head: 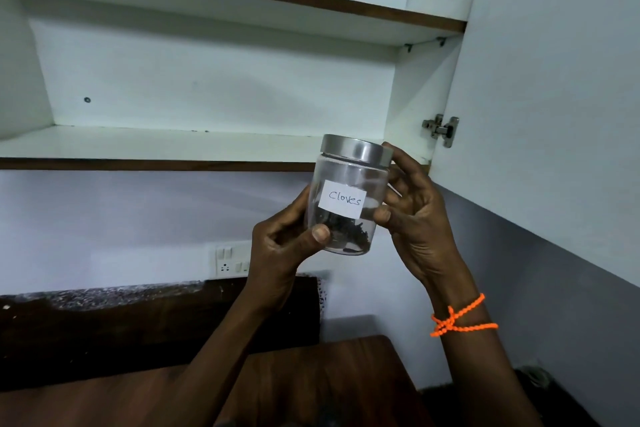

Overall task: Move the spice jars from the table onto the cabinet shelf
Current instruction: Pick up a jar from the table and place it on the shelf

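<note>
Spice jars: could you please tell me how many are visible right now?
1: the cloves jar, held by both hands in front of the lower shelf. Others may be out of view.

The jar is held in the air between the left hand on its left side and the right hand on its right, just before the front edge of the cabinet shelf, near that shelf's right end. Below the hands lies the table; a switch plate sits on the wall behind it, left of the jar
</note>
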Action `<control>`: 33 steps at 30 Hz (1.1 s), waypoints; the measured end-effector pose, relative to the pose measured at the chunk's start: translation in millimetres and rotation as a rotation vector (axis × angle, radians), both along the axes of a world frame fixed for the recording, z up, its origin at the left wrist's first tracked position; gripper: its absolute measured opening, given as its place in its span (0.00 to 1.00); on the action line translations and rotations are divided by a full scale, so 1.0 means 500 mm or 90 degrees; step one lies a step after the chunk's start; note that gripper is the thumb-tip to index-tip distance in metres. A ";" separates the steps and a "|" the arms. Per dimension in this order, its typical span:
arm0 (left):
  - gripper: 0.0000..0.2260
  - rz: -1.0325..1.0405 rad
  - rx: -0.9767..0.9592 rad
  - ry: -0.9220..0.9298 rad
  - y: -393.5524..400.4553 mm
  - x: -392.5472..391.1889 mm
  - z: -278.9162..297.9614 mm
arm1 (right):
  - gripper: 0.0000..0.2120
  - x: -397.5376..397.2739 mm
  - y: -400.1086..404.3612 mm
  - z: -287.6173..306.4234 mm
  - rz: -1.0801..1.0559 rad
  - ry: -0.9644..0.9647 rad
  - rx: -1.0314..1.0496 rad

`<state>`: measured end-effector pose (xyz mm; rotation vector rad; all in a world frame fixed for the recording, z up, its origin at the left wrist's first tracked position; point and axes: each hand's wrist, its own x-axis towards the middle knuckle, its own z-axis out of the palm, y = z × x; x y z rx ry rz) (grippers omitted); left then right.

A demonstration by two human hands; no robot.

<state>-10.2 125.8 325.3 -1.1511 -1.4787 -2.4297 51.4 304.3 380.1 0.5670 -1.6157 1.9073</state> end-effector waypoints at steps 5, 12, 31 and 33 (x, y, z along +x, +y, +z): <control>0.26 0.042 -0.070 0.019 0.088 -0.064 0.050 | 0.34 -0.061 0.099 0.011 0.022 -0.054 -0.014; 0.20 0.162 -0.260 0.141 0.243 -0.217 0.150 | 0.24 -0.207 0.219 0.075 -0.178 -0.037 0.004; 0.32 0.422 -0.700 0.212 0.490 -0.397 0.173 | 0.16 -0.325 0.335 0.026 -0.616 -0.134 0.159; 0.32 0.434 -0.725 0.231 0.487 -0.393 0.172 | 0.19 -0.323 0.337 0.013 -0.600 -0.142 0.133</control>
